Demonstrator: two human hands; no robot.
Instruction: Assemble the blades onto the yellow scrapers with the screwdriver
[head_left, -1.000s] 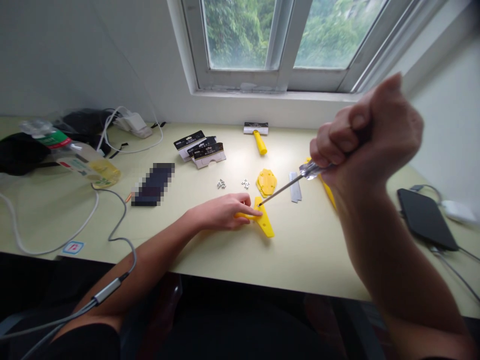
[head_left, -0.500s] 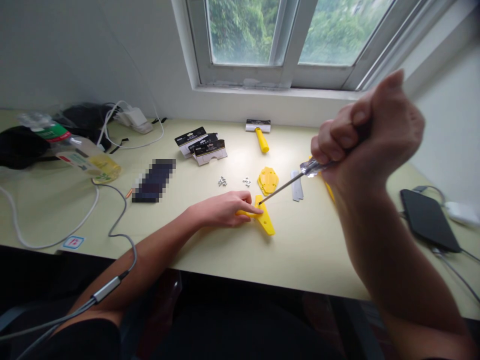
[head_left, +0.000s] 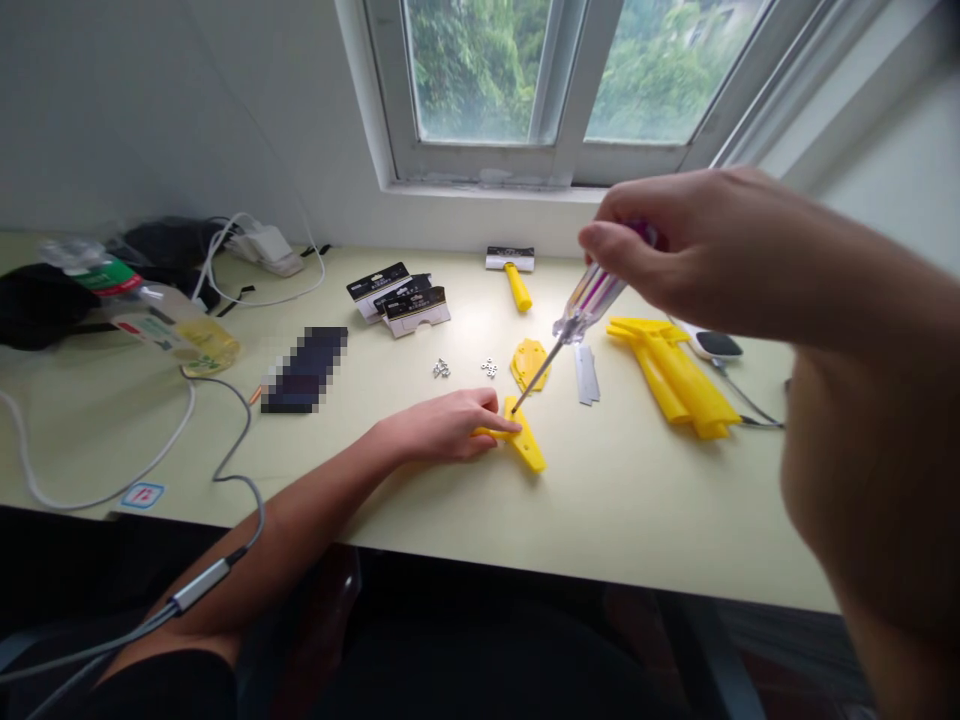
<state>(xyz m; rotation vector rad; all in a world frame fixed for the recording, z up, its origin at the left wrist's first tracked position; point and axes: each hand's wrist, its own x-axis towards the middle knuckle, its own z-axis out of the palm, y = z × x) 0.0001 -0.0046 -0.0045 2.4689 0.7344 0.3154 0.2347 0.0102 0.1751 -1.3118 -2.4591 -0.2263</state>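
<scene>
My left hand is closed round the handle of a yellow plastic scraper, its index finger stretched out onto the wide head. The scraper lies on the table. In my right hand, raised above the table, is a screwdriver with a clear, purple-striped handle. Its shaft slants down to the left, and the tip meets the scraper head near its far end; any screw there is too small to see. Just beyond the head lie stacked yellow plates, thin metal blades and two small piles of screws and nuts.
More yellow scraper parts lie at the right, beside a cable and a dark-topped device. At the back are a scraper with a covered head and black-and-white cards. A bottle lies at left; a cable crosses my left forearm.
My right hand has turned over and come lower and leftward, making the screwdriver stand steeper. Its tip stays at the scraper head. My left hand keeps its hold; the view has shifted slightly.
</scene>
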